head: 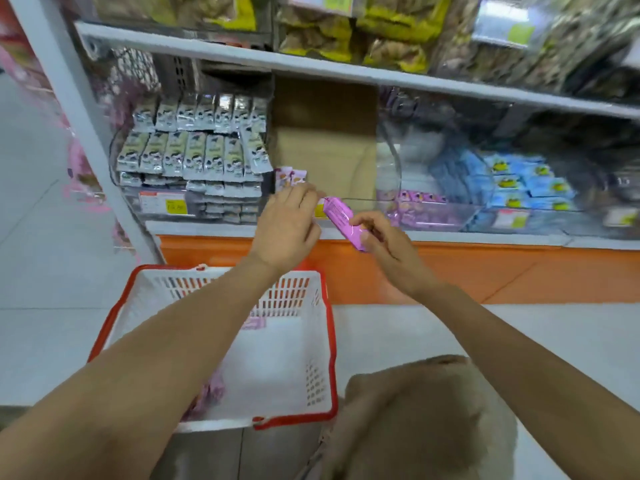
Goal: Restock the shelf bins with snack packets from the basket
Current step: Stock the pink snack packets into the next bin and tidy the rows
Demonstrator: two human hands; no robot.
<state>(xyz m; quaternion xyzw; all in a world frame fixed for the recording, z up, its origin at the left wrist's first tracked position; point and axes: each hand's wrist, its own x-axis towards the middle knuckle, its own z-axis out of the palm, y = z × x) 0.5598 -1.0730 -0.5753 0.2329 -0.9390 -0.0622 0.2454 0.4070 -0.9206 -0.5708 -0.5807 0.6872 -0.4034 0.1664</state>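
Just before the shelf lip [450, 236], left hand [287, 220] and right hand [384, 240] pinch a packet [341, 216] by its ends; basket [333, 341] below.

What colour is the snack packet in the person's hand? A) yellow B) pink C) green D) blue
B: the packet that the right hand grips in front of the shelf is pink.

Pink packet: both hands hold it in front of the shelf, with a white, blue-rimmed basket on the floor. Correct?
No: the head view shows the basket has a red rim, not blue. The left hand and right hand do hold the pink packet in front of the shelf.
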